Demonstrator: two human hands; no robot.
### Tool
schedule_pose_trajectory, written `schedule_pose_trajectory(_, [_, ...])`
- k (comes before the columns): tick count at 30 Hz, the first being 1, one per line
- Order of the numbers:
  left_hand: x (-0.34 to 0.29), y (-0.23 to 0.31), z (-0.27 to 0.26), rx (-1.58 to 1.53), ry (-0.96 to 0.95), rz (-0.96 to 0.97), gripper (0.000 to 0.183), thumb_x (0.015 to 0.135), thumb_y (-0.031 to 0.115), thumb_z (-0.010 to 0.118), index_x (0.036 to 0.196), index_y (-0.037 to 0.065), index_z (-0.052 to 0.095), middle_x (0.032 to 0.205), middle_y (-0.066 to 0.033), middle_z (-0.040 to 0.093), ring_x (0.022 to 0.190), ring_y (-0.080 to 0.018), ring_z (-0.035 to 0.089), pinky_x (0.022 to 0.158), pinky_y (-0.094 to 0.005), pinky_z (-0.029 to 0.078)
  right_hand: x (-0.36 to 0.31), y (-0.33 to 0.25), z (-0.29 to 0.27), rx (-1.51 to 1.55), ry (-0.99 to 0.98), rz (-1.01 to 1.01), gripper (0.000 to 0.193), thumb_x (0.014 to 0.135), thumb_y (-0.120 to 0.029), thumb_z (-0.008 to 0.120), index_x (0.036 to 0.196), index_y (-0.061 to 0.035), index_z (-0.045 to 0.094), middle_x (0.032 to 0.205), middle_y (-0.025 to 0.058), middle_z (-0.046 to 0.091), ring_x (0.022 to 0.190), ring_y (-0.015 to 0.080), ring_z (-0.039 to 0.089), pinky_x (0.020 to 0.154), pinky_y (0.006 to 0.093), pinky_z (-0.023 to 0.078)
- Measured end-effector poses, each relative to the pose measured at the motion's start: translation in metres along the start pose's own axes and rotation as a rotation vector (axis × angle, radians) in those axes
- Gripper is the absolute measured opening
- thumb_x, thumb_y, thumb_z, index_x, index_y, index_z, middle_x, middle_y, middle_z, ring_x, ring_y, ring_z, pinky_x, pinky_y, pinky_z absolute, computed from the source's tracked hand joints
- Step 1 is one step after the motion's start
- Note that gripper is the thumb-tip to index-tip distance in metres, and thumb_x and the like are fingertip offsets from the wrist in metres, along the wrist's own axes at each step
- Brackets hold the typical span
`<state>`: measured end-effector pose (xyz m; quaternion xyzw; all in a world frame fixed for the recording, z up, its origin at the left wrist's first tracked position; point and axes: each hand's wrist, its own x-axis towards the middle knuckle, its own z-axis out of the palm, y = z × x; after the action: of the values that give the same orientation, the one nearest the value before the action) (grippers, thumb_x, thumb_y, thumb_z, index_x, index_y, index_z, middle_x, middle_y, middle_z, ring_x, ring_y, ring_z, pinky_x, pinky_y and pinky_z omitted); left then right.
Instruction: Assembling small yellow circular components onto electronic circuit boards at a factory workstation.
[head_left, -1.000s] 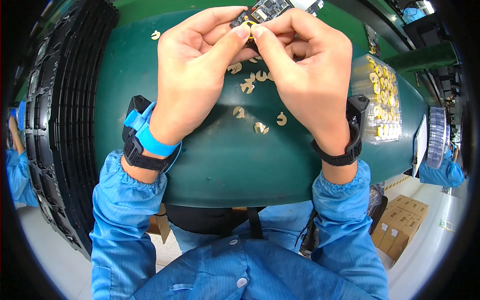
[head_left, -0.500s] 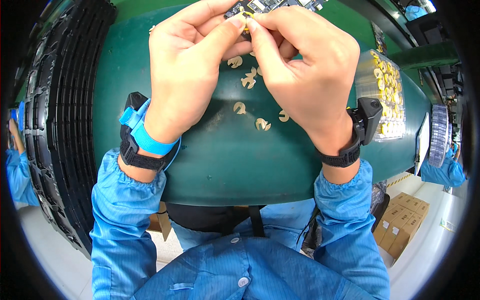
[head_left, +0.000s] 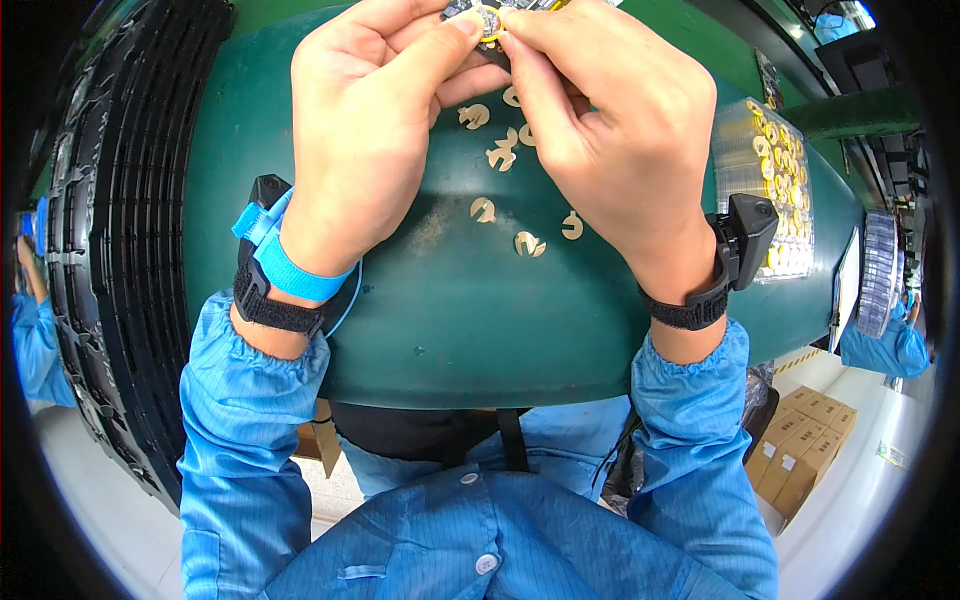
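Note:
Both hands meet at the top edge of the view over a green worktable (head_left: 450,320). My left hand (head_left: 365,120) and my right hand (head_left: 610,120) pinch a small dark circuit board (head_left: 470,12) between thumbs and forefingers; a round yellow and silver part (head_left: 488,20) sits on it at my fingertips. Most of the board is cut off by the picture's top edge. Below my hands, several small tan metal clips (head_left: 525,242) lie loose on the table.
A tall stack of black trays (head_left: 120,250) stands at my left. A clear tray of yellow round parts (head_left: 770,180) lies at my right. Cardboard boxes (head_left: 810,450) sit on the floor at lower right. Other people's blue sleeves (head_left: 35,340) show at both sides.
Both hands have shifted up and away from me with the board, so more of it is now cut off at the top. The loose clips have not moved.

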<state>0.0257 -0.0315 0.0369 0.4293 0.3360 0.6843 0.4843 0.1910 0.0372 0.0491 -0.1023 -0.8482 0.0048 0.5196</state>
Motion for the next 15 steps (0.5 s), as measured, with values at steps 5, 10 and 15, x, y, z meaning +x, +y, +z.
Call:
schedule_pose_trajectory(5, [-0.001, 0.001, 0.002, 0.02, 0.024, 0.016, 0.033, 0.102, 0.002, 0.057, 0.133, -0.011, 0.058, 0.119, -0.0196, 0.071, 0.104, -0.0233, 0.073, 0.093, -0.033, 0.062, -0.004, 0.002, 0.01, 0.024, 0.126, -0.007, 0.017, 0.075, 0.003, 0.072, 0.091, -0.0001, 0.067, 0.082, 0.0123, 0.064, 0.075, 0.0312, 0.065, 0.064, 0.0398, 0.054])
schedule_pose_trajectory(10, [0.0, 0.003, 0.005, 0.038, 0.04, 0.015, 0.033, 0.102, 0.001, 0.058, 0.132, -0.011, 0.058, 0.121, -0.0198, 0.071, 0.107, -0.0234, 0.073, 0.094, -0.0333, 0.062, 0.004, -0.004, 0.005, 0.02, 0.105, -0.006, 0.019, 0.076, 0.006, 0.072, 0.094, 0.0021, 0.068, 0.08, 0.0129, 0.063, 0.072, 0.0308, 0.064, 0.062, 0.0389, 0.053])
schedule_pose_trajectory(15, [0.0, 0.001, 0.003, 0.027, 0.021, 0.025, 0.033, 0.102, 0.001, 0.058, 0.132, -0.011, 0.058, 0.121, -0.0194, 0.071, 0.107, -0.0227, 0.073, 0.094, -0.0329, 0.062, 0.006, -0.005, 0.005, 0.022, 0.112, -0.008, 0.021, 0.077, 0.009, 0.072, 0.096, 0.0042, 0.069, 0.079, 0.0135, 0.062, 0.069, 0.0305, 0.064, 0.06, 0.0379, 0.052])
